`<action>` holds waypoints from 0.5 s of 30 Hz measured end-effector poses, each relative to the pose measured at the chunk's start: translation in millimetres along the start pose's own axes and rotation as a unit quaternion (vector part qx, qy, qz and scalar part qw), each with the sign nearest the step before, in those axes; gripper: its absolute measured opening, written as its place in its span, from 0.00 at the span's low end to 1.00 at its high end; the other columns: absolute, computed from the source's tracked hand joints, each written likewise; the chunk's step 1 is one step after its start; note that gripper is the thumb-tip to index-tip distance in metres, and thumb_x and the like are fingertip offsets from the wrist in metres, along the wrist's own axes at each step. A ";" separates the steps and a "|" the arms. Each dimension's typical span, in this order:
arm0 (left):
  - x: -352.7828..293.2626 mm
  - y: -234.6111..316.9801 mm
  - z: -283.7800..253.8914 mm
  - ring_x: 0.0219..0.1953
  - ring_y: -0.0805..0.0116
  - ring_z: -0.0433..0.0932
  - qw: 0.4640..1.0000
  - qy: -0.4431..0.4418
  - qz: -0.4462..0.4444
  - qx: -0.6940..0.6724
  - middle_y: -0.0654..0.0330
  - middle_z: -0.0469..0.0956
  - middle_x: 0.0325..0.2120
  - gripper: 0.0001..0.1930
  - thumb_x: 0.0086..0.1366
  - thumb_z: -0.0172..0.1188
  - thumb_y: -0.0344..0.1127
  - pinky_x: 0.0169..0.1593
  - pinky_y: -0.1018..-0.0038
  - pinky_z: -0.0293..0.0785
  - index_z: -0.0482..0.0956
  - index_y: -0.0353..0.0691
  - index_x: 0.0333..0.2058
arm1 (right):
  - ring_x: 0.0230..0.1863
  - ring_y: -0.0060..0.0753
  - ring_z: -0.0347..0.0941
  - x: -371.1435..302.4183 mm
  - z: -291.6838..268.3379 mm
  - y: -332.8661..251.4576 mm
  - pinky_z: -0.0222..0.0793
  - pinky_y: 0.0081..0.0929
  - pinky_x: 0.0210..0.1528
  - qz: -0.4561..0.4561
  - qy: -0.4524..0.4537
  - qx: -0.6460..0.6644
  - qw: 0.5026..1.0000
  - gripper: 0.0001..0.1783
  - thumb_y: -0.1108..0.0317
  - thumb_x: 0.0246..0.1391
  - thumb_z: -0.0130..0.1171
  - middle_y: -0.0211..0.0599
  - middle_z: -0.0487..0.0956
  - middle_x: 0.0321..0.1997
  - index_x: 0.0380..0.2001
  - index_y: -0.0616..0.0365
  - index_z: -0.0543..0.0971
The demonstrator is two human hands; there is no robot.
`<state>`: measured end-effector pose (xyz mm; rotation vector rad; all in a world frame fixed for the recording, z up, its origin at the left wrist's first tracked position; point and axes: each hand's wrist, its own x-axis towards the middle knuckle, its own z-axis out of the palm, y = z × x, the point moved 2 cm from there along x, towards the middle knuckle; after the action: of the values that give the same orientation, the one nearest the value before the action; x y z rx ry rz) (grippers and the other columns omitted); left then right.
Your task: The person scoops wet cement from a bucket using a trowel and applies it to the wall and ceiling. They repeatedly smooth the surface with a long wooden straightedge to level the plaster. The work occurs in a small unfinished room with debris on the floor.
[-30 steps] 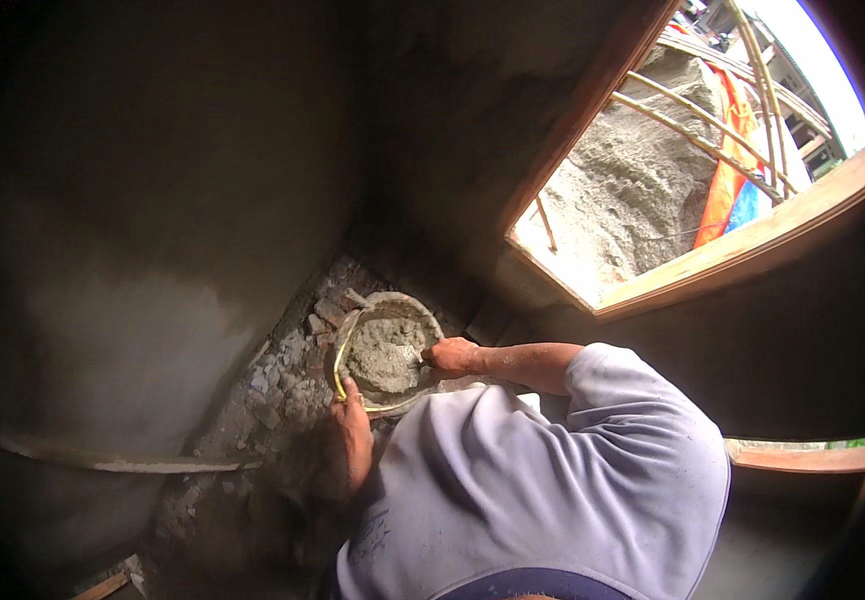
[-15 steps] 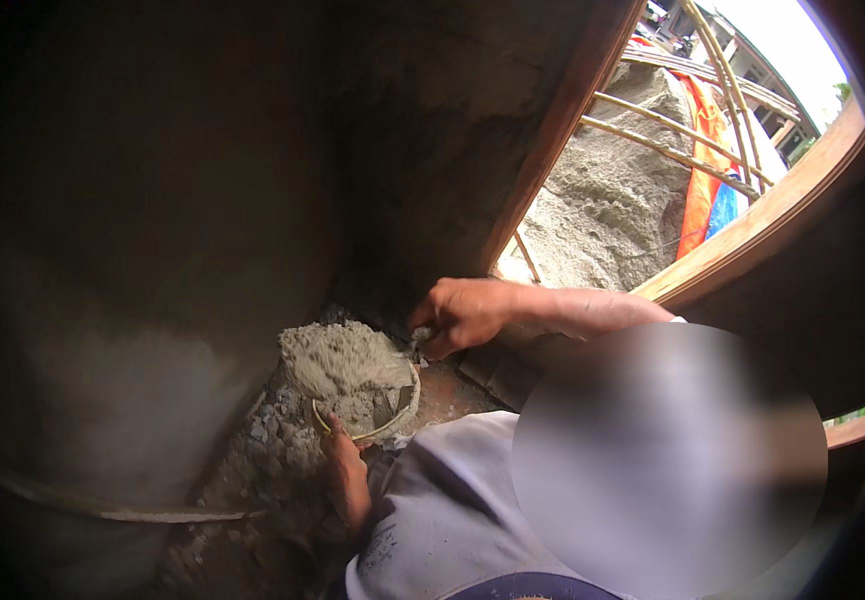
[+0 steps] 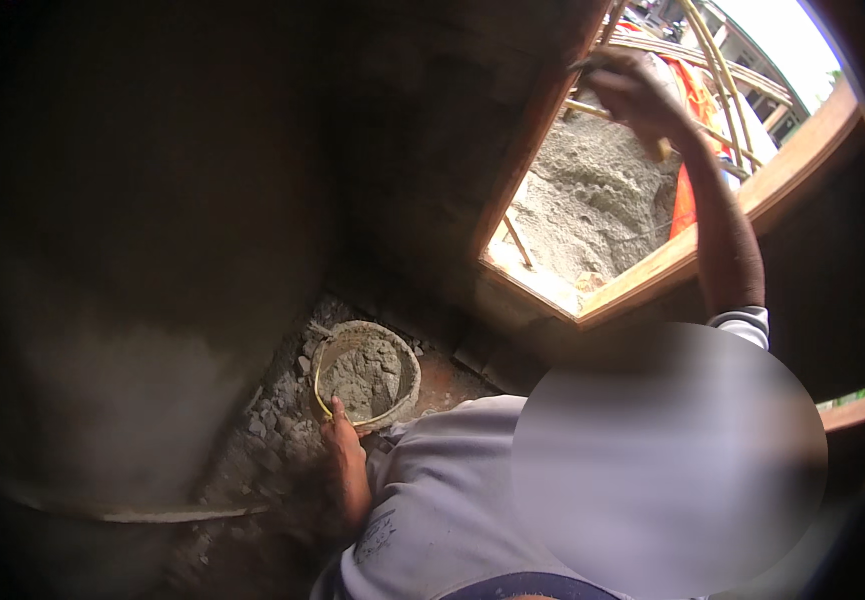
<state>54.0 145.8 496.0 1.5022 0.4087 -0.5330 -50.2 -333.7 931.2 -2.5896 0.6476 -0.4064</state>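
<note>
My left hand point(image 3: 344, 440) is closed on the near-left side of a mortar-crusted bucket point(image 3: 416, 385), its thumb over the rim beside the thin yellow handle point(image 3: 321, 392). Grey wet mortar point(image 3: 363, 375) lies inside the bucket. My right hand point(image 3: 635, 92) is raised high at the left edge of the window opening, closed round a trowel. The trowel's brown handle end point(image 3: 664, 150) sticks out below the fist. Its dark blade is mostly hidden and smeared by motion against the wall beside the frame, so I cannot tell whether mortar is on it.
A wooden window frame point(image 3: 643, 290) borders the opening. Outside lie a heap of grey sand point(image 3: 603, 190), bamboo poles point(image 3: 718, 75) and an orange sheet point(image 3: 686, 205). Rubble point(image 3: 278, 410) surrounds the bucket. A dark wall point(image 3: 153, 250) rises on the left, with a pale strip point(image 3: 173, 515) low down.
My right hand has swung from the bucket up to the window frame's left side. The big mortar load above the bucket is gone from there. My left hand stays on the bucket.
</note>
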 end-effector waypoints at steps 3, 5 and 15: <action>-1.5 3.4 10.1 0.20 0.63 0.77 1.000 -0.003 0.008 0.001 0.46 0.74 0.33 0.28 0.62 0.55 0.51 0.18 0.73 0.77 0.69 0.25 0.42 | 0.33 0.33 0.75 -35.7 112.5 1.2 0.71 0.32 0.43 -0.166 -0.001 -0.060 0.984 0.18 0.65 0.52 0.55 0.40 0.78 0.41 0.47 0.56 0.74; 7.4 -0.9 -3.1 0.20 0.64 0.76 1.000 -0.004 -0.013 0.016 0.50 0.74 0.31 0.27 0.61 0.55 0.52 0.18 0.74 0.77 0.70 0.27 0.40 | 0.38 0.44 0.75 -60.7 203.5 -27.1 0.70 0.38 0.42 -0.070 -0.235 -0.037 0.969 0.14 0.69 0.50 0.54 0.41 0.77 0.39 0.42 0.58 0.74; -2.8 -2.4 4.9 0.19 0.78 0.61 0.991 -0.064 0.086 0.077 0.69 0.61 0.17 0.20 0.64 0.54 0.48 0.20 0.77 0.60 0.65 0.41 0.21 | 0.31 0.41 0.79 -134.8 487.9 1.1 0.74 0.36 0.29 -0.170 -0.368 -0.288 0.867 0.08 0.68 0.46 0.54 0.36 0.80 0.30 0.27 0.53 0.82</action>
<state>50.0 141.1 495.8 1.6246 0.1379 -0.5302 19.3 -100.5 487.3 -3.0796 0.0171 0.7865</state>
